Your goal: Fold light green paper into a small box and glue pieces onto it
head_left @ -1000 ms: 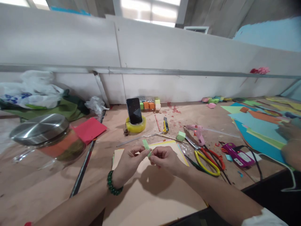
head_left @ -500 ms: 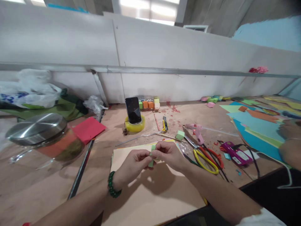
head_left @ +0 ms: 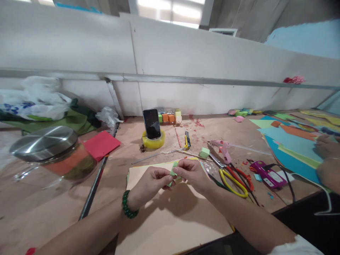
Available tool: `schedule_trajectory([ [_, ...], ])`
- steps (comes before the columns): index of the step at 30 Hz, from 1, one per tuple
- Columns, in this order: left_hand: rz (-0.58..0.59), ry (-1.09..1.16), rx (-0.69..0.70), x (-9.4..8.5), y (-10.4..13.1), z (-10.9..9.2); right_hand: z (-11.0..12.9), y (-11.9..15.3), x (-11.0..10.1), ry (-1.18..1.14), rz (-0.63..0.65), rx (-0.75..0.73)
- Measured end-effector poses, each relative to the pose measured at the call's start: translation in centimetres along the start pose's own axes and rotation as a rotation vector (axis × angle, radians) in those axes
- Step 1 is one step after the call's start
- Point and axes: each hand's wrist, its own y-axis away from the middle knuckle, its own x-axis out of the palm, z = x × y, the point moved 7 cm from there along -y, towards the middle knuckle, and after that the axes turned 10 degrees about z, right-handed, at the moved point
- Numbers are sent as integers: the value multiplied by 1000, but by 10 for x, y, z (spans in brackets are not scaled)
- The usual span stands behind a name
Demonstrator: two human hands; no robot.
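A small piece of light green paper [head_left: 174, 169] is pinched between my two hands, above a stack of cream paper sheets [head_left: 159, 226]. My left hand [head_left: 151, 184], with a green bead bracelet at the wrist, grips its lower left part. On its right side the fingers of my right hand [head_left: 193, 175] are closed, thumb and forefinger together. The fingers partly cover the paper, so its full shape is hidden. Just beyond my right hand sits a light green paper cube [head_left: 204, 152]. Scissors with yellow and red handles [head_left: 233, 184] lie to the right of that hand.
A pink glue gun [head_left: 221, 148], a cutter knife [head_left: 187, 140] and a purple power strip [head_left: 268, 175] lie about. A phone [head_left: 152, 124] leans in a yellow tape roll [head_left: 156, 141]. Left stands a lidded glass jar [head_left: 66, 159]. Another person's hand [head_left: 329, 173] rests at far right.
The green paper, a flat upright strip before, now looks bent or folded between my fingers. Both hands stay in nearly the same place; the view has shifted slightly.
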Motion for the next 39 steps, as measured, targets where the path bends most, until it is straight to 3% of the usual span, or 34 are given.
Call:
schedule_trajectory([
  [7, -42, -19, 25, -1, 0, -1, 1, -1, 7, 19, 124, 24],
  [15, -82, -75, 39, -1, -2, -2, 16, 5, 5, 546, 25, -168],
  [25, -71, -140, 43, 2, 1, -2, 5, 4, 0, 252, 15, -89],
  [34, -51, -74, 78, 4, 1, -8, 8, 1, 2, 149, 44, -43],
  [39, -66, -25, 32, 2, 2, -5, 4, 2, 6, 107, 63, -44],
])
